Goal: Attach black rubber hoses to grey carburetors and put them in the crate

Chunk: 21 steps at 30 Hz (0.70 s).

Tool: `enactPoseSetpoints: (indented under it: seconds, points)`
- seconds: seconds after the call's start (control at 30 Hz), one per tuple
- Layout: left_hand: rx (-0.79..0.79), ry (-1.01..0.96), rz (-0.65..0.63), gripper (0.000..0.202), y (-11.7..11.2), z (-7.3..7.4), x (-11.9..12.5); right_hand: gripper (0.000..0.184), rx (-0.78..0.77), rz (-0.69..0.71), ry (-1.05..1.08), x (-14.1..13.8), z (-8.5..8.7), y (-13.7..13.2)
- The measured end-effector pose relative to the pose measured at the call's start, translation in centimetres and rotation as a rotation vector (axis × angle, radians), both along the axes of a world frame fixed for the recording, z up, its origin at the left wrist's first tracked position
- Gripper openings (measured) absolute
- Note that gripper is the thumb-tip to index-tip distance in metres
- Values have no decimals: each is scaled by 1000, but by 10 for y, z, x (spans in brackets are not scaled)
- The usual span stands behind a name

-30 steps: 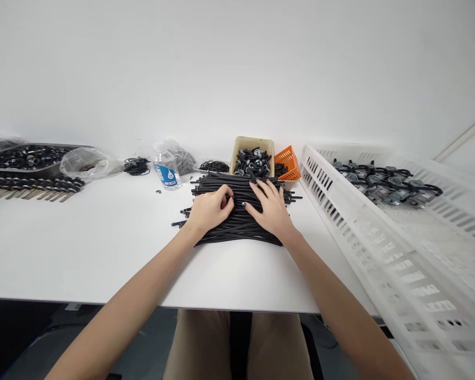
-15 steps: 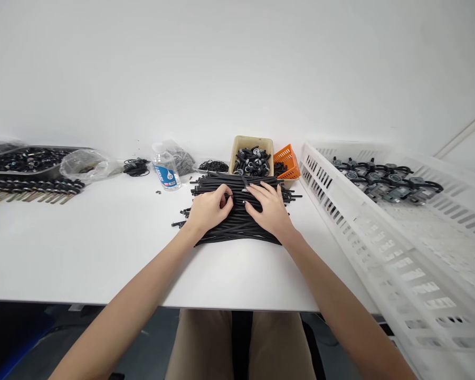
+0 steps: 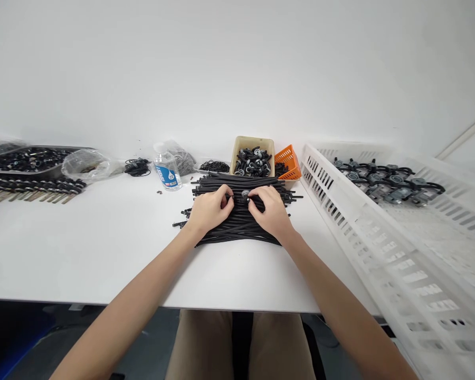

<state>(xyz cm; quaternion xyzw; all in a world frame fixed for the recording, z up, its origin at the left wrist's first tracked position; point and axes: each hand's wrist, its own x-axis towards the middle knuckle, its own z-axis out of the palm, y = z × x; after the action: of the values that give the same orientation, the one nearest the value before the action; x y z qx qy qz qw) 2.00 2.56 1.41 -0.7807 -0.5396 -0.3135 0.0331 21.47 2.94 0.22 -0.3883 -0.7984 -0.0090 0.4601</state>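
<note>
A pile of thin black rubber tubes (image 3: 237, 227) lies crosswise on the white table in front of me. My left hand (image 3: 211, 208) rests over its left half, thumb and forefinger pinched together; a small dark piece shows at the fingertips, too hidden to name. Over the right half, my right hand (image 3: 269, 211) has thumb and forefinger closed at a small grey round part (image 3: 245, 194). That part faces the left fingertips, with a short gap between the two hands.
Behind the pile stand a cream bin (image 3: 237, 150) of grey-and-black parts and a tilted orange basket (image 3: 295, 163). A clear bottle (image 3: 168, 171) is left of them. At right, a large white crate (image 3: 340, 211) holds assembled parts (image 3: 396, 179). A metal tray (image 3: 59, 171) sits far left.
My right hand's fingers have curled from lying spread over the tubes into a pinch. The small grey part has turned its round face into view. My left hand stays in place.
</note>
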Motion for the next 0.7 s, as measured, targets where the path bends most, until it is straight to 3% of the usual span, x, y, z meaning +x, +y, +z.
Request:
enactPoseSetpoints:
  seconds: [0.2,0.4,0.7]
  points:
    - [4,9,-4,14,1,0,0,8,-9,64,-40,-1,-2,-1]
    - [11,4,-14,13,2,-1,-1,20,-8,78,-64,-1,-5,1]
    - [4,43,-173,18,0,-3,-1,17,-16,72,-63,1,-4,3]
